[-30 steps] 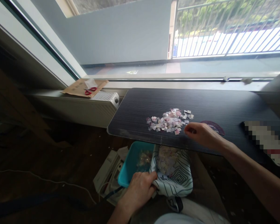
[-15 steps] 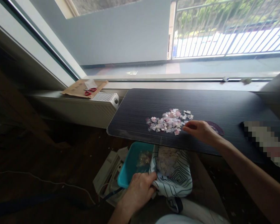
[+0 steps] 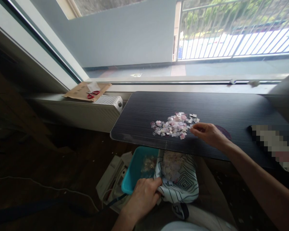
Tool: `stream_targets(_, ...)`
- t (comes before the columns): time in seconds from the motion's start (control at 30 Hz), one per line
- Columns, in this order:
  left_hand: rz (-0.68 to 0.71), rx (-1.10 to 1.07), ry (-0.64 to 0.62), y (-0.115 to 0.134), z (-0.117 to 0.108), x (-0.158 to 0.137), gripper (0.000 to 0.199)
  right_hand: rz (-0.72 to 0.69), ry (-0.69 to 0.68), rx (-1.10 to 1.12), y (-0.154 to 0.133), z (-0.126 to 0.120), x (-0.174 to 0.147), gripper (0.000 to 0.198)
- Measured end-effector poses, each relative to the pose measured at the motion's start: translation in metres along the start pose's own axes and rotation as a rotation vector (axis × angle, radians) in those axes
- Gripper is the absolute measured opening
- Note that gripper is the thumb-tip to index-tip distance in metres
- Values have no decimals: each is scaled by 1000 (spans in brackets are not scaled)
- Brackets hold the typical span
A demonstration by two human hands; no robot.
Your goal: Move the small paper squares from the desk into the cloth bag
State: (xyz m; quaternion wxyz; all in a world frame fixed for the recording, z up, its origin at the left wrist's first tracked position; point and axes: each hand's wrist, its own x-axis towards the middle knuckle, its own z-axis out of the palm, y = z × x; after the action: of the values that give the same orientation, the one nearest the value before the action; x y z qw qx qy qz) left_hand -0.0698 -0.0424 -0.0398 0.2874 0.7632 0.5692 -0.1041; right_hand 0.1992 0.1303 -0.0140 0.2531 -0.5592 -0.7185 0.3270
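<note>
My left hand is closed on the rim of a white cloth bag with black line patterns, just below the table edge. The bag's mouth gapes, and a heap of small pale pieces lies inside. On the dark table a loose pile of small pinkish-white square pieces is spread. My right hand is at the pile's right edge, thumb and fingertips pinched together. Whatever the pinch holds is too small to make out. A dark purple rounded item lies partly behind the right wrist.
A turquoise basin with shiny small pieces stands left of the bag. Red-handled scissors rest on a brown paper envelope on the sill, above a radiator. A white cable crosses the floor. At the table's right lies a blurred-out object.
My right hand has shifted slightly to the right, away from the pile, its fingers still pinched. My left hand and the bag stay in place.
</note>
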Motion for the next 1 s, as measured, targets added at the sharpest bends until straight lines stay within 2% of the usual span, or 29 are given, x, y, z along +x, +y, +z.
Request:
stream_targets(0.13,3,2,-6,0,0,0,18,-11,-23,-71,-1,-5,-1,26)
stream_targets(0.33,0,1,-1,0,-1,0,16,-24,-89,7,15,2,1,32)
stream_targets(0.47,6,3,5,-1,0,0,16,12,-47,90,24,7,2,29)
stream_targets(0.57,13,-1,9,-1,1,0,16,7,-41,90,21,6,1,29)
stream_targets(0.73,8,-1,-1,0,0,0,17,-17,-47,-71,6,-2,-2,23)
stream_targets(0.83,11,0,5,0,2,0,17,-14,-56,-79,1,-4,-2,24)
stream_targets(1.0,21,0,28,-2,5,0,16,10,-48,-62,2,-1,-2,36)
